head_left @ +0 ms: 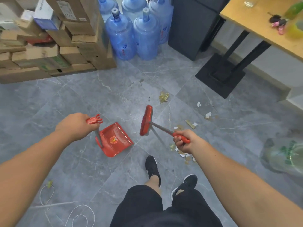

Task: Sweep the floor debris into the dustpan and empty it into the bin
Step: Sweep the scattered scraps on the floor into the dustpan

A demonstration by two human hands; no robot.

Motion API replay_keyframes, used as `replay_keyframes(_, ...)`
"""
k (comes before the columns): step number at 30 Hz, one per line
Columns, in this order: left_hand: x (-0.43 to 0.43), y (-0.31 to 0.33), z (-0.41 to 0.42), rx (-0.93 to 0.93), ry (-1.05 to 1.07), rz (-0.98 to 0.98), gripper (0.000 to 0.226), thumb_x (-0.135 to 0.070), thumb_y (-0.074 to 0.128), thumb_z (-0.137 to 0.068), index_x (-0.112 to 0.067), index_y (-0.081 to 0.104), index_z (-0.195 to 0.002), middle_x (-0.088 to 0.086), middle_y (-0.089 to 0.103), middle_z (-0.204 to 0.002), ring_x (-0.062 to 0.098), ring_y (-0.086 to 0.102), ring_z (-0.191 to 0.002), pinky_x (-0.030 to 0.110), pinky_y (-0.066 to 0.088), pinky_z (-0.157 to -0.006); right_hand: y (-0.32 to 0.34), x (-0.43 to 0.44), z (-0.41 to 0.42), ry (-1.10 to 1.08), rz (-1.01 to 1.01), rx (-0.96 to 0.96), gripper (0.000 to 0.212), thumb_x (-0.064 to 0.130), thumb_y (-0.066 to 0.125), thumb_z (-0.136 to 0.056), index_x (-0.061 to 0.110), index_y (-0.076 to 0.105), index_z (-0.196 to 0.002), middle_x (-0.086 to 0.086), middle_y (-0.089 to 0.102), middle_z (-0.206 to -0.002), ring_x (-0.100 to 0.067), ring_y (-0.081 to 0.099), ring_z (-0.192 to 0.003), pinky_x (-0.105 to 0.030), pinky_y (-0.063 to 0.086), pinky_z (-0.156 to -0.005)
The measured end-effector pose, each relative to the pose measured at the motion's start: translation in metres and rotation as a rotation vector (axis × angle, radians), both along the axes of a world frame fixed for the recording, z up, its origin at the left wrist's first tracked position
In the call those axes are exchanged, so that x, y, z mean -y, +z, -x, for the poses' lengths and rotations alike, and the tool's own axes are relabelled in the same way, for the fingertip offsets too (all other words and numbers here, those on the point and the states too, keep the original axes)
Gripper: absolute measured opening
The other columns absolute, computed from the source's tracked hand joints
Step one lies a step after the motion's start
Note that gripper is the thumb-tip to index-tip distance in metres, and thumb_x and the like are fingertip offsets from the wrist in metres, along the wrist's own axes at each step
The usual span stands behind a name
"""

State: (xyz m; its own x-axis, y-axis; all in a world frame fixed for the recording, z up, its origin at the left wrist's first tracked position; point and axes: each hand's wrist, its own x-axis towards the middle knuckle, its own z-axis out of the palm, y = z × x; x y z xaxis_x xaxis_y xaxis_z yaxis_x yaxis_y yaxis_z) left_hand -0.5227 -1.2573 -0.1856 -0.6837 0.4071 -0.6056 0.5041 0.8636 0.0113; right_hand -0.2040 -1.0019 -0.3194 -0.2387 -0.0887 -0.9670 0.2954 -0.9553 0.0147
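A red dustpan [114,140] rests on the grey tile floor, its long handle rising to my left hand [75,126], which grips the red top of the handle. My right hand [185,141] holds the red grip of a broom handle; the red broom head [146,120] stands just right of the dustpan, a small gap between them. Debris lies right of the broom: a yellowish crumpled scrap [164,97], white and tan paper bits [191,124], and more scraps [185,154] partly hidden under my right hand.
Stacked cardboard boxes [54,40] stand at back left, blue water jugs [132,33] behind the debris, a dark cabinet [193,25] and a table's black base [221,76] at right. A clear bag-lined container [285,156] sits far right. White cord [78,215] lies near left. My feet [153,169] are below.
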Motion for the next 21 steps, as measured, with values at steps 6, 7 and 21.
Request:
replay_keyframes(6, -0.053, 0.012, -0.023, 0.011, -0.109, 0.007, 0.039, -0.054, 0.068, -0.09, -0.018, 0.067, -0.074, 0.002, 0.059, -0.069, 0.028, 0.057, -0.071, 0.033, 0.044, -0.064, 0.017, -0.024, -0.069, -0.095, -0.049, 0.058, 0.019, 0.014, 0.046, -0.103, 0.003, 0.054, -0.09, -0.006, 0.044, -0.066, -0.007, 0.042, -0.029, -0.012, 0.028, -0.027)
replay_keyframes(7, -0.062, 0.014, -0.029, 0.008, -0.119, 0.006, 0.038, -0.053, 0.068, -0.09, -0.018, 0.069, -0.076, 0.002, 0.06, -0.07, 0.029, 0.057, -0.073, 0.034, 0.045, -0.065, 0.019, -0.028, -0.08, -0.111, -0.046, 0.056, 0.018, 0.014, 0.046, -0.103, 0.004, 0.053, -0.09, -0.006, 0.044, -0.067, -0.007, 0.042, -0.029, -0.012, 0.028, -0.027)
replay_keyframes(21, -0.166, 0.034, -0.158, -0.092, -0.252, -0.051, 0.042, -0.064, 0.064, -0.086, -0.024, 0.068, -0.074, -0.001, 0.065, -0.073, 0.027, 0.063, -0.077, 0.035, 0.051, -0.068, 0.031, -0.061, -0.272, -0.283, -0.06, 0.095, 0.016, 0.013, 0.047, -0.102, 0.002, 0.054, -0.093, -0.007, 0.045, -0.062, -0.008, 0.042, -0.028, -0.01, 0.028, -0.027)
